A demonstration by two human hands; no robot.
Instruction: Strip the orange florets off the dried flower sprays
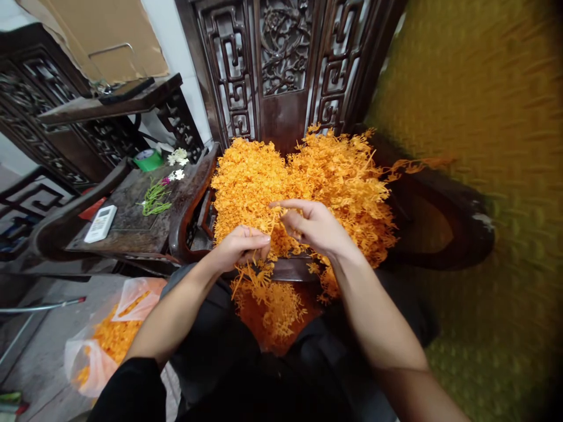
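The orange pile [250,176] of thin, curly pieces lies at twelve o'clock from the hands, against the dark carved chair back [281,120]; looser orange bits [281,308] hang at six o'clock. The left hand [231,249] has its fingers [259,241] pinched on an orange strand [251,256]. The right hand [319,225], at about two o'clock from it, stretches its index finger leftward, the others curled beside more orange; whether they grip any, I cannot tell. At eight o'clock sits a plastic bag [147,286] with orange bits; at nine, a remote [101,224] on the side worktop [125,218].

Such fine strands look apt to snag or snap, so a light pinch, with the hands close together and short, gentle movements, seems best.
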